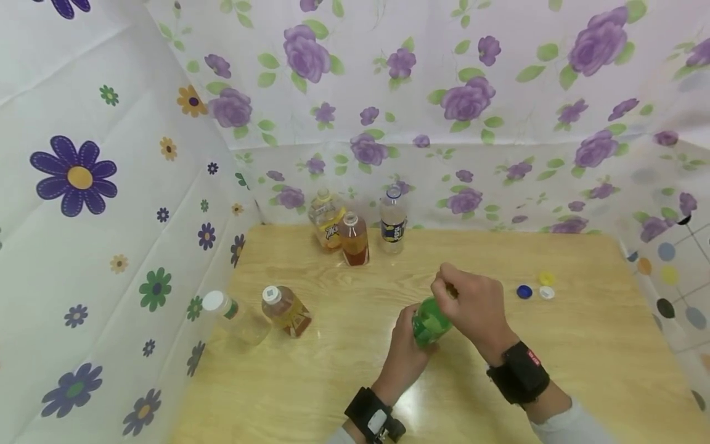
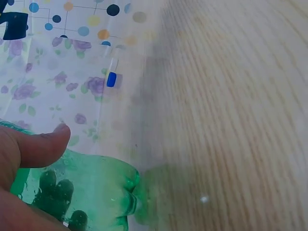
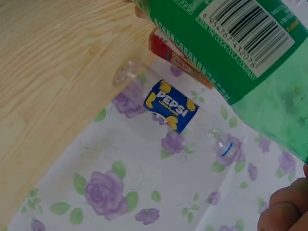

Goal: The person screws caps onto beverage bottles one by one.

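Observation:
A green plastic bottle is tilted over the middle of the table. My left hand grips its body from the left, thumb and fingers wrapped around it; the left wrist view shows the bottle's lobed base close to the tabletop. My right hand curls over the bottle's top end and pinches it, hiding the cap area. In the right wrist view the green label carries a barcode, and curled fingers sit at the neck end.
Behind stand an uncapped Pepsi bottle, an amber-liquid bottle and a yellow-labelled bottle. White-capped bottles, one amber and one clear, are at left. Blue, white and yellow caps lie right.

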### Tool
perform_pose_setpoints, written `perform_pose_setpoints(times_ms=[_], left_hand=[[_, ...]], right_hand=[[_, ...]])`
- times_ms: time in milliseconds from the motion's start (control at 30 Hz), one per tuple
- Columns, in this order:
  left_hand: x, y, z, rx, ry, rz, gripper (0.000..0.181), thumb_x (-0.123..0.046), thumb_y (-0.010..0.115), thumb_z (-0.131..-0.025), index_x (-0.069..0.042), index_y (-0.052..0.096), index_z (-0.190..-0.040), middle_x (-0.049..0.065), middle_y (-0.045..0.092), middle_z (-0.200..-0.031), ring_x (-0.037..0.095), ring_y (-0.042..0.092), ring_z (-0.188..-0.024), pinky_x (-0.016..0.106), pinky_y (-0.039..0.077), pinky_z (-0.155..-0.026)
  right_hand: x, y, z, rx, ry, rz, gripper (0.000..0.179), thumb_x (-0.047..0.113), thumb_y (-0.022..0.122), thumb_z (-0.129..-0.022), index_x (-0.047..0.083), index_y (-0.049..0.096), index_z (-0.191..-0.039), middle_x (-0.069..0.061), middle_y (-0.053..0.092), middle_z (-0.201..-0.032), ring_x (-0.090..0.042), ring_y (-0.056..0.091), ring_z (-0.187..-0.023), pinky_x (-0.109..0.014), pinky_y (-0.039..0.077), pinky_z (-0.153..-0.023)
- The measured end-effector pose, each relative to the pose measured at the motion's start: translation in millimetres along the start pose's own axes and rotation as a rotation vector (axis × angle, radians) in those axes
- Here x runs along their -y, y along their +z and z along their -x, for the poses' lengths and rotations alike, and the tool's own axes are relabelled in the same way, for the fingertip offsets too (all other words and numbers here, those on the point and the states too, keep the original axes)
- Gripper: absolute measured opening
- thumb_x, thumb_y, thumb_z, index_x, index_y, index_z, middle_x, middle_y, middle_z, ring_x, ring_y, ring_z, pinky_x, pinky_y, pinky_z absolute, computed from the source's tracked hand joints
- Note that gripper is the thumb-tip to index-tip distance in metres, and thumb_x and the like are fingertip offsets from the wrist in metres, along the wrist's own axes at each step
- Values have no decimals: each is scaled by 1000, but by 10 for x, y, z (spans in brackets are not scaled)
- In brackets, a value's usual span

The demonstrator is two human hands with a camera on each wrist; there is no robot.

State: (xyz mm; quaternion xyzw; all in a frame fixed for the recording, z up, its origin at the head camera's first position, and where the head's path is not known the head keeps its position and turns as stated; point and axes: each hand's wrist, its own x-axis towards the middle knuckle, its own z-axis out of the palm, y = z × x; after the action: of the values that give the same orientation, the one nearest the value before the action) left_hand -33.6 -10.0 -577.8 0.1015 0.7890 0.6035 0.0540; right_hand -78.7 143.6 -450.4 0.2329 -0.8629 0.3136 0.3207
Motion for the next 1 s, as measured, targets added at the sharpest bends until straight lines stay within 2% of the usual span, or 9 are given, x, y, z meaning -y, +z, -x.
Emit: perform_pose_setpoints(times_ms=[100, 167, 367, 500, 733, 1000], left_hand=[[15, -27, 23, 12, -14, -17, 78, 4, 81, -83, -28, 48, -146, -10, 55, -134, 12, 54, -119, 40, 47, -100], [27, -51, 32, 28, -20, 3, 81, 5, 80, -82, -31, 47, -147, -11, 54, -135, 12, 54, -120, 41, 46, -101], [59, -83, 34, 81, -31, 124, 86, 7, 76, -81, -35, 44, -149, -12, 52, -142, 12, 53, -128, 42, 45, -108], [91, -86, 59, 85, -49, 185, 86, 7, 75, -81, -35, 43, -149, -11, 54, -143, 12, 55, -129, 43, 44, -110], [149, -114, 118, 85, -45, 186, 86, 6, 78, -84, -38, 41, -149, -13, 58, -140, 12, 58, -128, 41, 46, -109], [149, -150, 88, 88, -32, 183, 86, 5, 79, -86, -41, 40, -148, -14, 58, -140, 12, 57, -129, 41, 46, -110]], right_hand=[[33, 12, 39, -10, 10, 11, 24, 16, 52, -96, 23, 48, -73, 13, 32, -57, -1, 18, -50, -24, 14, -46], [66, 25, 55, -21, 16, 5, 24, 17, 52, -95, 24, 47, -73, 13, 32, -58, -1, 19, -50, -23, 14, -46], [149, 99, 60, -81, -13, -19, 29, 17, 55, -93, 23, 41, -69, 15, 28, -58, 1, 18, -51, -21, 13, -46], [189, 170, 70, -112, -50, -36, 30, 16, 57, -92, 23, 41, -68, 16, 26, -60, 2, 17, -52, -19, 12, -45], [270, 254, 83, -141, -69, -43, 31, 17, 56, -92, 22, 39, -66, 18, 21, -63, 2, 14, -52, -18, 9, -47], [284, 320, 44, -139, -60, -80, 30, 16, 57, -92, 21, 41, -67, 17, 28, -61, 3, 17, -52, -17, 12, -46]])
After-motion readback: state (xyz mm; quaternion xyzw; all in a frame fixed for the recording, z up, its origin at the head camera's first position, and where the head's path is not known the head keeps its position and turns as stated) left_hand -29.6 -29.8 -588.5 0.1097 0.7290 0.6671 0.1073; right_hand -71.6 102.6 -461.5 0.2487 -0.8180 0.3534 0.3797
